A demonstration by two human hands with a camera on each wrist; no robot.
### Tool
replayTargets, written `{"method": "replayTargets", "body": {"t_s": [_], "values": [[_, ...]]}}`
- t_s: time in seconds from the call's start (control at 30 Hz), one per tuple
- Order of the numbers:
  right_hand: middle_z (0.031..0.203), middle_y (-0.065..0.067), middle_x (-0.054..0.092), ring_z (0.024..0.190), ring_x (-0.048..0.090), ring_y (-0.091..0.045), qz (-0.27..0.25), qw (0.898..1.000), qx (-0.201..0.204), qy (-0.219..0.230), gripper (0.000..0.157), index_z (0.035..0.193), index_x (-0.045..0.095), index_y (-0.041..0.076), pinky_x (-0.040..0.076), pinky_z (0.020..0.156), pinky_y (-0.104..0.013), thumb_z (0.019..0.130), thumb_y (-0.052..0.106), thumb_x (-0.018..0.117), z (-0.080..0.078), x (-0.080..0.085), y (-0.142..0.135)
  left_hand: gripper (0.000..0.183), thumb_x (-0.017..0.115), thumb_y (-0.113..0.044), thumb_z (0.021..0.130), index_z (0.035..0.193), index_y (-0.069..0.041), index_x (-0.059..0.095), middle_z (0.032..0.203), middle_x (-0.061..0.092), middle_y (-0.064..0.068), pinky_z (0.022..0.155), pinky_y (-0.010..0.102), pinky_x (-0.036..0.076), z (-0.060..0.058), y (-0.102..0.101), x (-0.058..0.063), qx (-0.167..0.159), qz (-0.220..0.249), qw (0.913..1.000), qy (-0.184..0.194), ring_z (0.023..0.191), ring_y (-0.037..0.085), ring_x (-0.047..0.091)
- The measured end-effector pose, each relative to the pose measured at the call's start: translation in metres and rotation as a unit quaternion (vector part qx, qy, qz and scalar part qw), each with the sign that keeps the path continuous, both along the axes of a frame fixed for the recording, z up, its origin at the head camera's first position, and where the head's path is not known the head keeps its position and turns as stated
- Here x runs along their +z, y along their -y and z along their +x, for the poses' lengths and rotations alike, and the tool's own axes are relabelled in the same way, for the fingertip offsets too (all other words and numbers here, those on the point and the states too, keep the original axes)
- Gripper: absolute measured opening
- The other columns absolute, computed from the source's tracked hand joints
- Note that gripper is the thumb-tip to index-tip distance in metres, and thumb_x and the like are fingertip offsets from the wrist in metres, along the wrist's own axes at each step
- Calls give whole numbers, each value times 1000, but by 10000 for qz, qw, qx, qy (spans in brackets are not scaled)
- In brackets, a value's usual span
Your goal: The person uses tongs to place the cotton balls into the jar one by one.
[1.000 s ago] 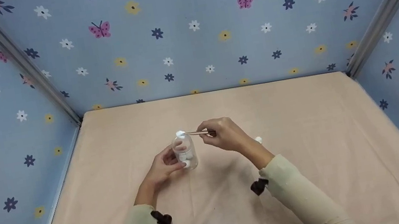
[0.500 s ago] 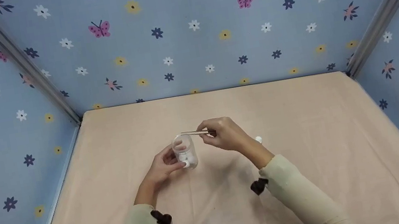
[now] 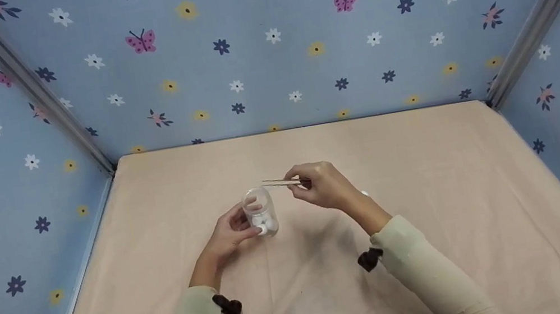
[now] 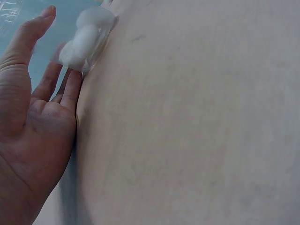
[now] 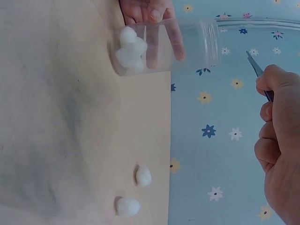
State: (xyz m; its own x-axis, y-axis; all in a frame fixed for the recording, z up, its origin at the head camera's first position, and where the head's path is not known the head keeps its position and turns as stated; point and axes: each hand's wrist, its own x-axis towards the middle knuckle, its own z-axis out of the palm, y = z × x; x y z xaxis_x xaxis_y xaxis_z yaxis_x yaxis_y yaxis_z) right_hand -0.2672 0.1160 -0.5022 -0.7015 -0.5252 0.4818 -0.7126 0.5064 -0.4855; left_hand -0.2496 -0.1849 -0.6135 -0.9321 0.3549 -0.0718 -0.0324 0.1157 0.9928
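Note:
A clear plastic jar [image 3: 270, 211] stands upright on the cloth, its threaded mouth uncovered. White cotton balls [image 5: 131, 50] lie in its bottom. My left hand [image 3: 224, 238] grips the jar from the left, thumb on the near side and fingers round the back, as the left wrist view also shows beside the cotton [image 4: 85, 41]. My right hand [image 3: 322, 186] pinches a pair of metal tweezers [image 3: 277, 183]. Their bare tips sit just right of the jar's rim, spread slightly, with no cotton between them. The curled right fingers [image 5: 268, 145] cover the tweezers' rear end.
Two loose cotton balls [image 5: 143, 175] rest on the cloth to the right; in the head view my right wrist mostly hides them. A pale pink cloth [image 3: 416, 157] covers the table. Flower-patterned blue walls [image 3: 265, 68] enclose the back and sides.
A cotton ball held in the tweezers at the jar's mouth has dropped into the jar. My right hand has then drawn the tweezers back to the right. My left hand stays put.

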Motion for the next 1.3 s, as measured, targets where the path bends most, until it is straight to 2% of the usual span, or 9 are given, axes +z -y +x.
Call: {"method": "replayTargets", "body": {"t_s": [0.2, 0.53, 0.77, 0.93, 1.13, 1.3], "values": [[81, -11, 75, 67, 48, -7, -18, 10000, -89, -2, 14, 114, 83, 4, 42, 64, -24, 102, 5, 75, 0, -4, -11, 82, 82, 5, 98, 171, -1, 44, 170, 55, 25, 134, 44, 43, 0, -1, -1, -37, 46, 10000, -75, 165, 45, 47], [82, -10, 76, 66, 46, -5, 15, 9996, -269, 76, 14, 114, 83, 4, 40, 63, -23, 103, 6, 74, 0, -10, -33, 80, 80, 3, 100, 171, -1, 44, 167, 57, 25, 124, 23, 48, 2, 0, -1, -128, 48, 9998, -149, 163, 45, 48], [81, -11, 75, 66, 45, -6, 28, 9992, -386, 137, 13, 113, 83, 4, 39, 63, -23, 102, 5, 75, -1, -14, -48, 81, 81, 3, 100, 171, -2, 43, 171, 55, 24, 129, 31, 48, 1, 0, -1, -112, 20, 9999, -117, 165, 44, 46], [80, -10, 73, 66, 44, -5, 97, 9987, -484, 127, 13, 113, 83, 3, 38, 63, -23, 102, 4, 76, -2, -15, -59, 82, 81, 3, 99, 171, -1, 43, 174, 50, 26, 128, 31, 47, 1, 0, -1, -102, 34, 9999, -82, 165, 45, 46], [76, -8, 70, 65, 42, -5, 114, 9980, -622, 15, 13, 112, 83, 4, 37, 62, -24, 100, 3, 77, -3, -17, -74, 81, 81, 2, 100, 172, -2, 42, 175, 47, 27, 130, 39, 47, 0, 1, -1, -123, -10, 9999, -88, 164, 46, 47], [78, -10, 72, 64, 42, -4, 77, 9976, -695, 1, 14, 113, 82, 4, 37, 61, -23, 100, 2, 78, -4, -18, -85, 82, 81, 3, 100, 172, -1, 42, 176, 47, 26, 129, 34, 47, -1, 0, 0, -148, 52, 9998, -88, 165, 46, 46]]}}
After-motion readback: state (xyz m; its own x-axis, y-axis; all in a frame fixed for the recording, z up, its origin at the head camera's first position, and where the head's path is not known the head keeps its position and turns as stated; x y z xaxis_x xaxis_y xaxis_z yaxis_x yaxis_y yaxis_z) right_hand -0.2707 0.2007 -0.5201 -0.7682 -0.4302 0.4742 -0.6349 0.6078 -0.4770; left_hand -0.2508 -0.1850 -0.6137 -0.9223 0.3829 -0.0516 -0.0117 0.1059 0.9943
